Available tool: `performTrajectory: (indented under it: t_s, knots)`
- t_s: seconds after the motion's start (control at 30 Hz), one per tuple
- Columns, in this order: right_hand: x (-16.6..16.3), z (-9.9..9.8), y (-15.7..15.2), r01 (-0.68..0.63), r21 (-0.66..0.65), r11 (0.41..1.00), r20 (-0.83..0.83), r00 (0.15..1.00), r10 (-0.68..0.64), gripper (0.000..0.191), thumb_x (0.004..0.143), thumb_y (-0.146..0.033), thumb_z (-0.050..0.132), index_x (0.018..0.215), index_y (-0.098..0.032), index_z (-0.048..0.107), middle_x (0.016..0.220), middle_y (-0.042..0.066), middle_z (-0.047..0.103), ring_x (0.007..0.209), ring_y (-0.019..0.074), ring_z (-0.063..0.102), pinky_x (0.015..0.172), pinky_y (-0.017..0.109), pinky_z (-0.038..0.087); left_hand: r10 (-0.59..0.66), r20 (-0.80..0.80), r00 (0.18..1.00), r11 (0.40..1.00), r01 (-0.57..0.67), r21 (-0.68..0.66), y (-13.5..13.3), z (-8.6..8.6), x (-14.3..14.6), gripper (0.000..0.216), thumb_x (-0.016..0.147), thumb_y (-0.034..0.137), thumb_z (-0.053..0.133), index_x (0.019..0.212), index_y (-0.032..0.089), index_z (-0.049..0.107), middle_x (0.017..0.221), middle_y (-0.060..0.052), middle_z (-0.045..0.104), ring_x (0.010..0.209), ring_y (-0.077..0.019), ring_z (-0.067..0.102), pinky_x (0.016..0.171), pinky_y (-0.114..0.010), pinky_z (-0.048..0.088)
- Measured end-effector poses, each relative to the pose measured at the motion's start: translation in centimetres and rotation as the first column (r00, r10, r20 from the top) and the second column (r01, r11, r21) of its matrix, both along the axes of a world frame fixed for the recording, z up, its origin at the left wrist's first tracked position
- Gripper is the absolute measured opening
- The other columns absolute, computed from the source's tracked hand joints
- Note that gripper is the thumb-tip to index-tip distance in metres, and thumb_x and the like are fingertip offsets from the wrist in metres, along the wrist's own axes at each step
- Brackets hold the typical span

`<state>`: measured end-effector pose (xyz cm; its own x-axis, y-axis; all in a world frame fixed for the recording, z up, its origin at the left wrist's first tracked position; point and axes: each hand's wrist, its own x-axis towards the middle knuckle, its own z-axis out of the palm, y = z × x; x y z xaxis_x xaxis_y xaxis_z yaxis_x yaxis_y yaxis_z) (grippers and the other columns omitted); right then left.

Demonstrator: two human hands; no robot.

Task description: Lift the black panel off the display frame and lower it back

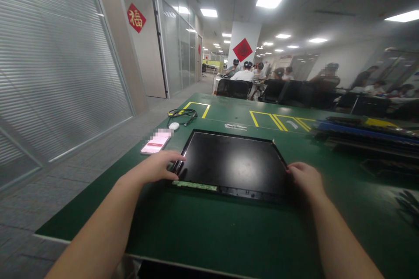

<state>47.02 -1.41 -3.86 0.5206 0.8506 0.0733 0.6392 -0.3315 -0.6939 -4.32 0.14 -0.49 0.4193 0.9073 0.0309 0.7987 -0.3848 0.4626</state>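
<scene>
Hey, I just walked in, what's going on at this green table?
A person has both bare hands on a black flat panel lying flat on the green table. The left hand rests at its near left corner and the right hand at its right edge; whether either grips it is unclear. A phone and a coiled cable lie to the left, a stack of panels lies at the right, and other people sit behind.

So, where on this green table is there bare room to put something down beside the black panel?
Free: the near strip of table between the black panel and the front edge, and the far mat between the panel and the yellow tape marks. Left holds the phone and cable; the right side is crowded with stacked panels.
</scene>
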Motion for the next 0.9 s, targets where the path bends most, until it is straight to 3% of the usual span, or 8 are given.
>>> performTrajectory:
  t_s: [0.27, 0.73, 0.9]
  knots:
    - [-0.6, 0.6, -0.3, 0.008, -0.019, 1.0, 0.02, 1.0, -0.008, 0.022, 0.075, -0.031, 0.056, 0.083, -0.021, 0.074, 0.079, 0.005, 0.077, 0.056, 0.0181, 0.063, 0.063, 0.032, 0.048, 0.036, 0.021, 0.999, 0.999, -0.036, -0.027, -0.8, 0.5, 0.6, 0.057, 0.065, 0.032, 0.079, 0.122, 0.033, 0.074, 0.128, -0.005, 0.073, 0.11, -0.0321, 0.069, 0.097, -0.039, 0.051]
    - [-0.4, 0.3, -0.2, 0.023, -0.009, 1.0, -0.011, 1.0, -0.023, 0.022, 0.073, -0.03, 0.056, 0.083, -0.022, 0.074, 0.081, 0.005, 0.077, 0.059, 0.0191, 0.064, 0.062, 0.032, 0.048, 0.061, 0.047, 0.997, 0.994, -0.056, -0.093, -1.2, 1.1, 1.1, 0.059, 0.063, 0.033, 0.074, 0.122, 0.032, 0.074, 0.122, -0.004, 0.076, 0.104, -0.0314, 0.071, 0.09, -0.038, 0.054]
    - [-0.5, 0.4, -0.2, 0.024, -0.015, 1.0, -0.01, 1.0, -0.024, 0.022, 0.073, -0.03, 0.056, 0.083, -0.022, 0.074, 0.081, 0.005, 0.077, 0.058, 0.019, 0.064, 0.064, 0.032, 0.048, 0.116, 0.12, 0.986, 0.983, -0.097, -0.155, -0.9, 0.5, 0.5, 0.07, 0.059, 0.032, 0.077, 0.129, 0.031, 0.07, 0.137, -0.005, 0.069, 0.111, -0.0319, 0.072, 0.093, -0.036, 0.054]
